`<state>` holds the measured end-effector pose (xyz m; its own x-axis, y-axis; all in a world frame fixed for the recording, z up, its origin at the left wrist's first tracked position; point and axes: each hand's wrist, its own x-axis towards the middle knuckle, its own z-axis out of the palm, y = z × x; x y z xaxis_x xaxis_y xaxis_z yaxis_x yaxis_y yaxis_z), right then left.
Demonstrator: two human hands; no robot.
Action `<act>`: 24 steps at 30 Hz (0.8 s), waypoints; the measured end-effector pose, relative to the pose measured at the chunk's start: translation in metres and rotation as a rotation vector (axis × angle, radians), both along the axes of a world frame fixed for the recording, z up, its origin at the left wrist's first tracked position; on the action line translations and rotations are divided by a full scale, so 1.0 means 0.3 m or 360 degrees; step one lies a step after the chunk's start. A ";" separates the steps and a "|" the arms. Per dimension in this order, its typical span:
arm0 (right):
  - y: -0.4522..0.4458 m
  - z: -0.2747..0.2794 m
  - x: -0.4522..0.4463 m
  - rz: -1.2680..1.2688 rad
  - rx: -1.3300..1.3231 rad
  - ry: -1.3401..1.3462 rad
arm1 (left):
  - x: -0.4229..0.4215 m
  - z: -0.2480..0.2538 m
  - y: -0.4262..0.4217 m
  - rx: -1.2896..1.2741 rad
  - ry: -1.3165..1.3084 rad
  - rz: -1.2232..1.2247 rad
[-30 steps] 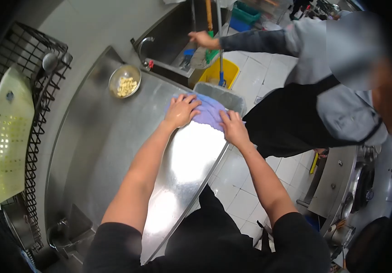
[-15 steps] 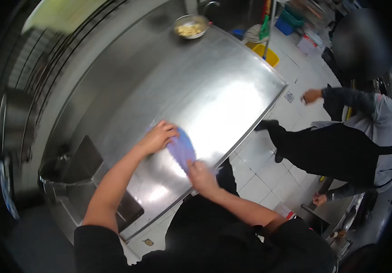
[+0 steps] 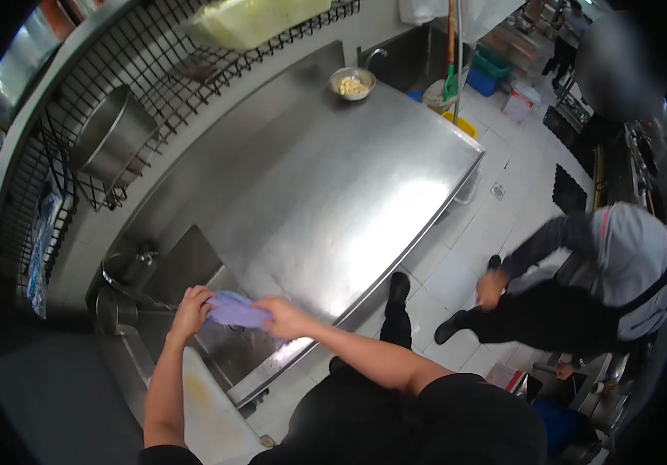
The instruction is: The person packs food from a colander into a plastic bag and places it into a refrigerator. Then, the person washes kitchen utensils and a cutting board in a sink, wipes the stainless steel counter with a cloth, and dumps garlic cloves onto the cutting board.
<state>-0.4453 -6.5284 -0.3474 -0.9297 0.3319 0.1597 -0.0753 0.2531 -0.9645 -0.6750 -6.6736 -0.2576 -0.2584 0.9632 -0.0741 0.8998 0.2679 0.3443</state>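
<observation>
Nearest: pale board (image 3: 208, 403), stained yellowish, beside L forearm; its use n/c (not clear).

Hands: left hand (image 3: 192, 314) closed on one end of purple cloth (image 3: 237, 310); right hand (image 3: 283, 318) closed on opp. end. Cloth bunched approx. lengthwise betw. the two, held up over near sink (image 3: 185, 267), clear of its floor as far as can be seen. Whether cloth is wet: cannot tell.

Change noted: 1 s ago cloth lay flat under both hands at far end of the metal surface (image 3: 326, 178); ½ s ago it was at the near part, by the sink edge. Now off the surface altogether. In my judgement, work at the surface has paused or ended and handling of the cloth has shifted to the sink.

Mid-range: surface shows broad glare; residue cannot be ruled out from this view. Pot (image 3: 101, 143) sits on wire rack (image 3: 217, 89), L side; basket (image 3: 264, 19), yellow-green, further along same rack.

Far: metal bowl (image 3: 357, 97) w/ pale pieces (image 3: 351, 85) at far corner of surface, not moved rel. to surface. Mop (image 3: 450, 85) & yellow bucket (image 3: 464, 125) beyond. Other person (image 3: 558, 302) on R, well apart from cloth.
</observation>
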 end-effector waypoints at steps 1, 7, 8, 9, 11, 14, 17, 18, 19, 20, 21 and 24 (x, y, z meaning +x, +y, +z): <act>0.119 0.046 0.036 -0.0127 -0.0001 -0.0040 | 0.038 0.041 0.096 0.0121 -0.0006 -0.0024; 0.970 0.356 0.359 -0.1336 0.0318 0.0026 | 0.360 0.073 0.844 0.0688 -0.0377 -0.0093; 1.100 0.338 0.399 -0.1672 0.0836 -0.0087 | 0.411 0.054 0.970 0.0704 -0.0471 -0.0223; 1.170 0.373 0.441 -0.1983 0.1303 -0.0472 | 0.453 0.035 1.086 0.0711 -0.0567 -0.0352; 1.345 0.273 0.528 -0.2164 0.1175 -0.0562 | 0.519 0.002 1.295 0.0458 -0.0733 -0.0230; 1.443 0.132 0.560 -0.2220 0.1002 -0.0828 | 0.463 -0.150 1.602 0.0183 -0.1190 0.0165; 1.510 -0.030 0.493 -0.2103 0.0706 -0.0962 | 0.334 -0.261 1.928 0.0396 -0.2172 0.0961; 1.541 -0.029 0.457 -0.2031 0.0575 -0.0983 | 0.294 -0.255 2.017 0.0519 -0.2268 0.1172; 1.589 -0.098 0.408 -0.2076 0.0605 -0.1036 | 0.261 -0.248 2.100 0.0646 -0.2356 0.1388; 1.636 -0.174 0.363 -0.2112 0.0638 -0.1091 | 0.234 -0.247 2.170 0.0620 -0.2357 0.1409; 1.665 -0.184 0.326 -0.2091 0.0621 -0.1126 | 0.208 -0.252 2.220 0.0669 -0.2375 0.1450; 1.752 -0.135 0.201 -0.1747 0.0978 -0.1131 | 0.117 -0.342 2.303 0.0740 -0.2386 0.1392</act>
